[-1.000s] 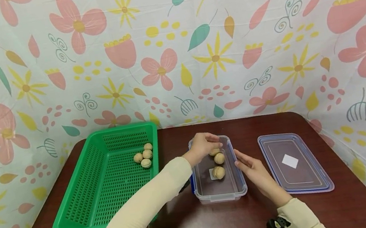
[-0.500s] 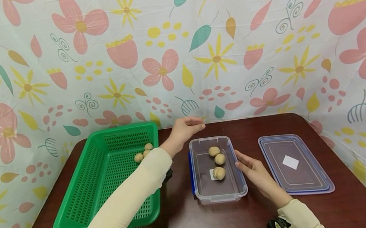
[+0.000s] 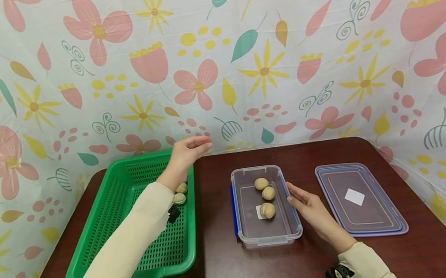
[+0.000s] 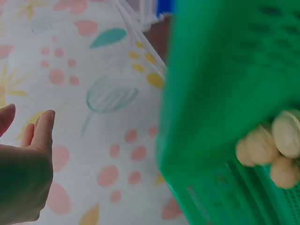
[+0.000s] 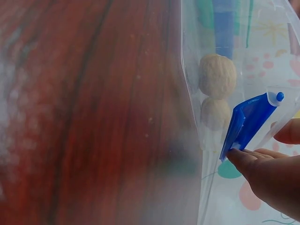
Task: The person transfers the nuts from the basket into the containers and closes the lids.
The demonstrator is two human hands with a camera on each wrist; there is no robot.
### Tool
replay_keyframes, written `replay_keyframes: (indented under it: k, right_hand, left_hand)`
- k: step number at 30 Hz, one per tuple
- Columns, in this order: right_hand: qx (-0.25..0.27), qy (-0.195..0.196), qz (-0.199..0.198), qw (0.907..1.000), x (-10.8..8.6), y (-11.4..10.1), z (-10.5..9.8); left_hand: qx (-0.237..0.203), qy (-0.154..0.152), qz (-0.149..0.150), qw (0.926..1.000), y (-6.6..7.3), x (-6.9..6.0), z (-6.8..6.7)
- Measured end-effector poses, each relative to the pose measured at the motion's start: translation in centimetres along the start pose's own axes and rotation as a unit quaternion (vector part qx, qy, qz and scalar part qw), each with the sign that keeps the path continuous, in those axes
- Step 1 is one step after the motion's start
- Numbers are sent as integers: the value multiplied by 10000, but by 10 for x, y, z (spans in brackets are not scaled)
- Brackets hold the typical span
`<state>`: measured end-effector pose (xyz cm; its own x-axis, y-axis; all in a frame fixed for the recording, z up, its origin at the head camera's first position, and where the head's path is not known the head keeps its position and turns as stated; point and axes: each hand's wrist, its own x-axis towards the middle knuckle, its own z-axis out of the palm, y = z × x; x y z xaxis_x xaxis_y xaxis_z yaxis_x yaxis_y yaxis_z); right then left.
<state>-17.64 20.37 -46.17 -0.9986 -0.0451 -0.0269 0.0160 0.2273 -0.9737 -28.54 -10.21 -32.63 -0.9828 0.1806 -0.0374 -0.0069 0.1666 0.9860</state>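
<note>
- Head view: apparently between transfers, with walnuts (image 3: 179, 198) at two o'clock in the green basket (image 3: 90, 223) and boxed walnuts (image 3: 268, 210) from centre to twelve o'clock in the clear box (image 3: 270, 239).
- Hovers with left hand (image 3: 184, 156) above the basket's one o'clock edge, fingers extended, holding nothing.
- Touches the blue latch (image 5: 251, 122) with right hand (image 3: 308, 203) at the box's three o'clock, fingers mostly straight, not gripping.
- Probably calls next for dipping down and pinching another walnut.
</note>
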Motion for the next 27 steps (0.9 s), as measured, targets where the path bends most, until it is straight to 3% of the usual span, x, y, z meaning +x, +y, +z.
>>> replay_keyframes:
  k: [7,12,17,27]
  right_hand:
    - [-30,-8,-15,10000,0,0,0]
    - [1,-8,-2,10000,0,0,-1]
    - [-35,12,1,10000,1,1,-1]
    - [12,1,4,10000,1,0,0]
  left_hand:
    - [-264,231,-99,9993,-18,-2,-32]
    - [-70,377,-84,9992,-37,-2,-51]
    - [269,525,-259,9979,-56,-2,-71]
    - [284,516,-713,9957,-87,-4,-91]
